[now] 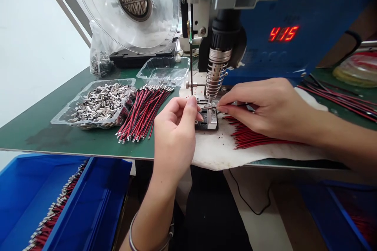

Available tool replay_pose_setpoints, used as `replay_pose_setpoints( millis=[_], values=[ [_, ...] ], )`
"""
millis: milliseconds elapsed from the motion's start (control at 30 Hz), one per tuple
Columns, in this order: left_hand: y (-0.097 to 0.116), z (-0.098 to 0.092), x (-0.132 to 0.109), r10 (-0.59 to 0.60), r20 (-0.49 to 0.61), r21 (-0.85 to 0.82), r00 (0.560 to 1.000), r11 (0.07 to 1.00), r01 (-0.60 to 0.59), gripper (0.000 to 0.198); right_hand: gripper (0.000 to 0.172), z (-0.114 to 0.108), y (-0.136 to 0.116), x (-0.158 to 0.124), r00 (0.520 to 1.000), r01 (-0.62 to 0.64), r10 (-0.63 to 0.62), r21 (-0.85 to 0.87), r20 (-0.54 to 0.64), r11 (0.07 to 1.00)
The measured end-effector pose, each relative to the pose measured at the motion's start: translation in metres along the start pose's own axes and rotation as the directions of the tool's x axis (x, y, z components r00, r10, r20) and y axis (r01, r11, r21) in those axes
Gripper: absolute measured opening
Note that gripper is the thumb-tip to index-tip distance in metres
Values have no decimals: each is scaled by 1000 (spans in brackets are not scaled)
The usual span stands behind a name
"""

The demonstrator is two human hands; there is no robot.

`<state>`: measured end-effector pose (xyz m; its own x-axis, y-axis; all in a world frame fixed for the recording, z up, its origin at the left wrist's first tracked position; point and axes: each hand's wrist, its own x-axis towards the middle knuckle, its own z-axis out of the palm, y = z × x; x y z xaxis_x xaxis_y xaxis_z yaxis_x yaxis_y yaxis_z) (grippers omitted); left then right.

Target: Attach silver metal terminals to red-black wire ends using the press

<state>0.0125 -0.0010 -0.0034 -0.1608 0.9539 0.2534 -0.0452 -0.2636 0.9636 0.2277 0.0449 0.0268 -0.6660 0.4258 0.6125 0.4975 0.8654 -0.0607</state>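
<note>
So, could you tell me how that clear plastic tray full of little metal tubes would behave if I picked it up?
The tray looks thin and clear, so it would probably flex. The metal tubes are heaped to the rim, so it is likely heavy for its size, and tilting could spill them.

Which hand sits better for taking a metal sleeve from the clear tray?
Left, probably. The left hand is at the fixture on the side of the tray, with only the red-black wire bundle between; the right hand would have to cross over.
</note>
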Motion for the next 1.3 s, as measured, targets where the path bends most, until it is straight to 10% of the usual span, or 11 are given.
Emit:
replay_pose_setpoints(
  millis=[1300],
  values=[
    [0, 1, -1, 8, -4, 20, 1000, 1000, -8, 34, 15, 0, -7, -2, 997, -26, 25, -11, -67, 1000]
  ],
)
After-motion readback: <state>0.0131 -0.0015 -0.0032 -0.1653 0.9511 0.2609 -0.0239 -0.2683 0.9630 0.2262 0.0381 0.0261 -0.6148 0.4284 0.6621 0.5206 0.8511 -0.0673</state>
